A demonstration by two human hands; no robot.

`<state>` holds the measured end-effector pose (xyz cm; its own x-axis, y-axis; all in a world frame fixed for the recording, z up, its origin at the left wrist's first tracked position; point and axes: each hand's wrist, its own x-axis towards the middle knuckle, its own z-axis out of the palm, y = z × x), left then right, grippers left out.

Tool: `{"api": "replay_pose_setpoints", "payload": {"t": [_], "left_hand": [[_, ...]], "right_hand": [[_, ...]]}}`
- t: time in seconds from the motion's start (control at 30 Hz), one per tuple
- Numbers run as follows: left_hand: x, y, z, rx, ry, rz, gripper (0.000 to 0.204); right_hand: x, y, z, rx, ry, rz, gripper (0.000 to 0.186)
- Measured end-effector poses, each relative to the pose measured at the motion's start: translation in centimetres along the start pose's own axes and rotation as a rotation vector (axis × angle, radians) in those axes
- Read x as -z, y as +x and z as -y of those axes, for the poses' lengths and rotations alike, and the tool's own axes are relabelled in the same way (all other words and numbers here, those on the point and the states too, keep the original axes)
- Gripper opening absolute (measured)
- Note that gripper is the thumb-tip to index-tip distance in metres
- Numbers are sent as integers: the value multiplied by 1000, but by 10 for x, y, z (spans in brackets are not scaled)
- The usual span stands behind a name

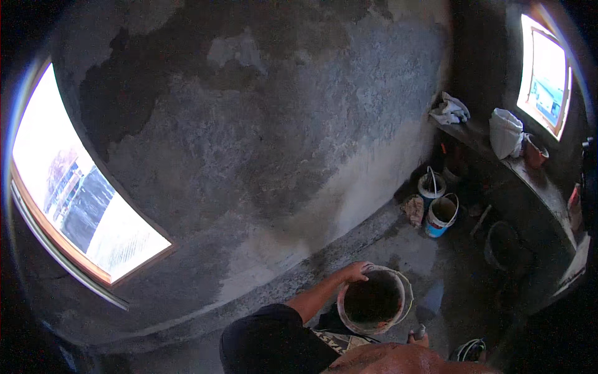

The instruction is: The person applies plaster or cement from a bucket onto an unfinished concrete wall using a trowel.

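My left hand [357, 272] grips the rim of a round, pale-rimmed bucket [344, 311] with a wire handle. Dark material fills the inside of the bucket, but what it is does not show clearly. Close to the bucket's lower right, my right hand [420, 338] is closed around the grey handle of what looks like a trowel. A bluish-grey, blade-like shape [431, 298] lies in line with that handle, though dim light blurs where the two join. The right forearm partly covers the view below.
Patchy grey plaster covers the wall [249, 143]. Two buckets, one white and blue [437, 228], one darker [430, 187], stand in the corner beside a crumpled sack [413, 210]. A ledge at right [536, 181] bears a white sack [506, 133] and a reddish container [534, 153].
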<state>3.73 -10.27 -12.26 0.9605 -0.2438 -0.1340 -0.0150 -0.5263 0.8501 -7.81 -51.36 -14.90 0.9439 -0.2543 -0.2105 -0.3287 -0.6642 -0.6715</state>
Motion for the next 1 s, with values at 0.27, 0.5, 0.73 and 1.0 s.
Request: {"api": "replay_pose_setpoints", "payload": {"t": [0.27,0.5,0.73,1.0], "left_hand": [[6,-7,34,120,-174,-54,66],[0,-38,100,51,-239,-181,66],[-3,-27,5,203,-16,100,52],[33,-36,37,379,38,-177,60]], "right_hand": [[-5,-9,21,146,43,245,52],[-53,6,-10,280,0,106,54],[17,-4,47,452,-253,130,47],[87,11,193,697,-506,430,47]]}}
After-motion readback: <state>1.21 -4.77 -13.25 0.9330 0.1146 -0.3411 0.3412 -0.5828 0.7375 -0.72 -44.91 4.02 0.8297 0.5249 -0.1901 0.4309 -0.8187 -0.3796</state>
